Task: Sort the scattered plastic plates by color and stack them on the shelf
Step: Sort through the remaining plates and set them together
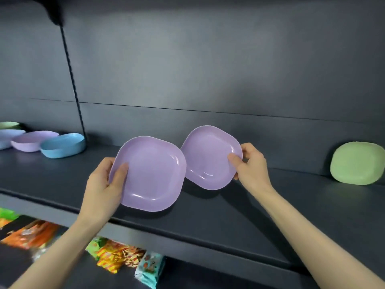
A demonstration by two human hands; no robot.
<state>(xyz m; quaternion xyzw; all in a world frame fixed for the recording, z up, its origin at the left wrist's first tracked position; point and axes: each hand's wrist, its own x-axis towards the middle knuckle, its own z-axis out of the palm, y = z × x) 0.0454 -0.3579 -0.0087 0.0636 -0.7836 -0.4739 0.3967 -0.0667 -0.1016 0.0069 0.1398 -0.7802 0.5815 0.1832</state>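
1. Here, two purple plates are held side by side over the dark shelf (229, 215), both tilted with their hollow faces toward the camera.
2. The nearer purple plate (152, 174) is on the left, and its right edge just overlaps the left edge of the farther purple plate (210, 157).
3. Whether either plate's lower edge touches the shelf cannot be told.
4. The left hand (104, 184) grips the nearer plate by its left rim. The thumb lies across the inner face and the fingers (107, 163) curl round behind the rim.
5. The right hand (250, 163) pinches the farther plate at its right rim. The thumb presses on the inside and the fingers (250, 149) bend behind the edge.
6. Both bare forearms reach up from the bottom corners of the view.
7. At the right end of the shelf, well apart from the hands, a green plate (357, 163) stands on edge and leans against the grey back panel (187, 69), underside outward.
8. At the left end a blue plate (62, 146) lies beside a lilac plate (31, 140). A pale blue plate (8, 136) and another green one (8, 125) sit farther left, partly cut off.
9. A black twisted cord (73, 84) hangs down just behind the blue plate.
10. Bright snack packets (116, 255), blurred, lie on the level below the shelf.
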